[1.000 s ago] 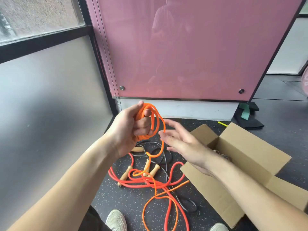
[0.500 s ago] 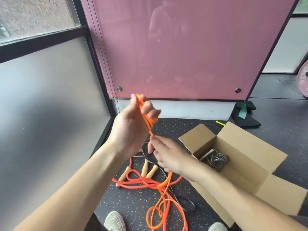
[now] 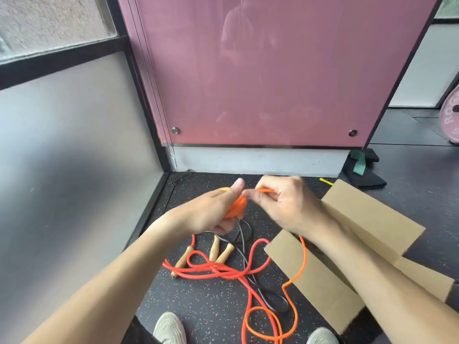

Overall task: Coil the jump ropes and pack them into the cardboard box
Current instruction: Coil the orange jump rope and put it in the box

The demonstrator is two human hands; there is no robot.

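Orange jump rope (image 3: 238, 206): I see its bundled coil gripped in the left hand (image 3: 208, 213), with the right hand (image 3: 288, 207) pinching a strand just beside it. The tail trails across the cardboard box (image 3: 313, 284) near its flap edge. A red rope (image 3: 198, 270) and wooden handles (image 3: 214, 245) sprawl on the speckled floor (image 3: 198, 304).

Bright orange rope (image 3: 237, 206), red rope (image 3: 203, 271), black rope (image 3: 240, 229) and tan wooden handles (image 3: 214, 247) lie over a black floor (image 3: 203, 301) flecked white. Plain brown cardboard box (image 3: 372, 219) at right; glossy pink panel (image 3: 273, 70) above.
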